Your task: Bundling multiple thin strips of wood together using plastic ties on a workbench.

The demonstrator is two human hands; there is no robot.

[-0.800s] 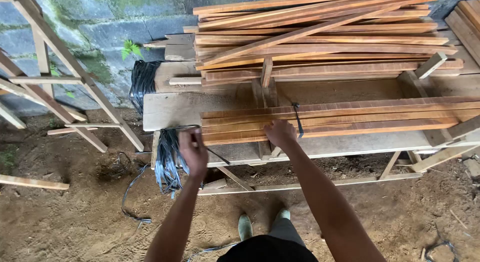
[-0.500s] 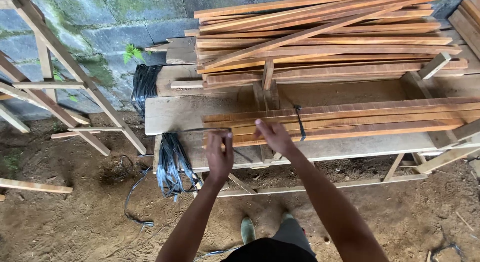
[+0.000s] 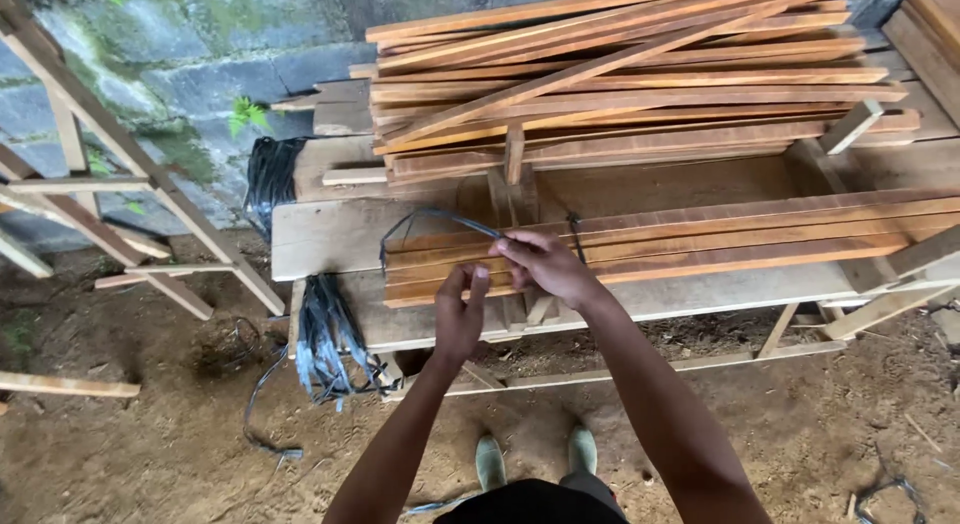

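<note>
Both hands over the near bundle of slats (image 3: 700, 239) on the table (image 3: 320, 234). Right hand (image 3: 545, 267) closed, pinching the dark strap (image 3: 440, 216) at the bundle's near edge; left hand (image 3: 460, 319) just in front of the bundle, fingers half curled, thumb and fingers closing on the strap's lower part, though hard to tell if really gripped.

Strap arching up and left from the bundle's left end, loose loop in air, then down toward the hands. Long axis of the bundle left to right along the table, parallel to the big stack (image 3: 620, 74) behind it; strap crossing it roughly front to back.

Possible trouble, as a judgement: slipping of the thin strap from the pinch; slack loop catching on a slat end; a loose tie letting slats slide out sideways. A second strap (image 3: 575, 239) already around the bundle, just right of the hands.
</note>
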